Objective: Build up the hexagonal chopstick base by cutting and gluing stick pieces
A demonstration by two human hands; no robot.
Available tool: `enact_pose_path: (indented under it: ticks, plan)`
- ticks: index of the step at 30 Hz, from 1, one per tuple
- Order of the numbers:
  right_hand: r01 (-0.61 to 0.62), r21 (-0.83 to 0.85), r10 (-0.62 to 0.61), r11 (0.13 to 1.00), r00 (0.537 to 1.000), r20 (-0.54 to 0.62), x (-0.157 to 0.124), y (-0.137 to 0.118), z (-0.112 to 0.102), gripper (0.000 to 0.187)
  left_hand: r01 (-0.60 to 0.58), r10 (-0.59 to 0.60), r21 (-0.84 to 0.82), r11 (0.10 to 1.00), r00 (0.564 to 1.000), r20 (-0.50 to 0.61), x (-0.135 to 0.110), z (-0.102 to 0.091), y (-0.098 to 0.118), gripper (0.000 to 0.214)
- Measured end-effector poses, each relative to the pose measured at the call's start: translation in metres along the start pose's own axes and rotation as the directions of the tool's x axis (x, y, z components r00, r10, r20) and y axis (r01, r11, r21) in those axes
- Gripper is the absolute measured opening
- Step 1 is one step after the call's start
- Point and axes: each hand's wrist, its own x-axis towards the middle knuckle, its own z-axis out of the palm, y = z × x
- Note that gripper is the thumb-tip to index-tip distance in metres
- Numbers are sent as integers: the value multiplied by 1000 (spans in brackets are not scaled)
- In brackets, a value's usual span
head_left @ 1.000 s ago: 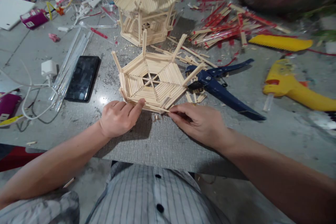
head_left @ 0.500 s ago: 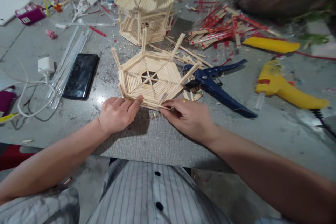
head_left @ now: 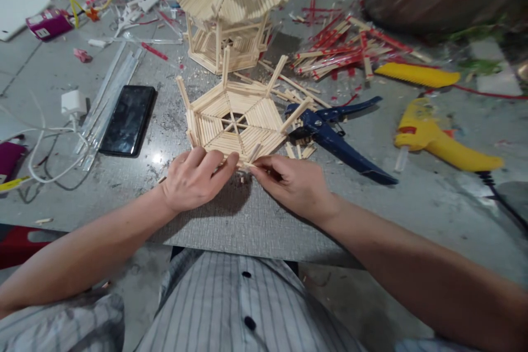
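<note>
A hexagonal frame of pale wooden sticks [head_left: 237, 121] lies flat on the grey table, with several short posts standing up at its corners. My left hand [head_left: 196, 179] rests at its near edge, fingers curled and the forefinger pressed against the rim. My right hand [head_left: 289, 181] meets it from the right, fingers pinched on a thin wooden stick at the same near edge. The fingertips of both hands almost touch. Behind the frame stands a taller stick-built pavilion [head_left: 229, 11] with a sloped roof.
Blue cutting pliers [head_left: 334, 132] lie right of the frame, a yellow glue gun [head_left: 441, 140] farther right. A black phone [head_left: 127, 120], clear glue sticks [head_left: 109, 93] and a white charger [head_left: 73, 103] lie left. Red-wrapped sticks [head_left: 346, 44] are piled at back right.
My right hand has slid left along the frame's near edge toward my left hand. My left forefinger has shifted slightly right, so the hands now meet.
</note>
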Motion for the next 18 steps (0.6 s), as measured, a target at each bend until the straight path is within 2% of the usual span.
enact_pose_path:
  ticks: [5, 18]
  plan:
    - [0, 18, 1, 1000, 999, -33, 1, -1, 0, 26, -155, 147, -167, 974, 987, -58, 1, -8, 14, 19]
    - [0, 11, 0, 1000, 1000, 1, -1, 1, 2, 24, -74, 70, -144, 987, 997, -28, -4, -1, 15, 7]
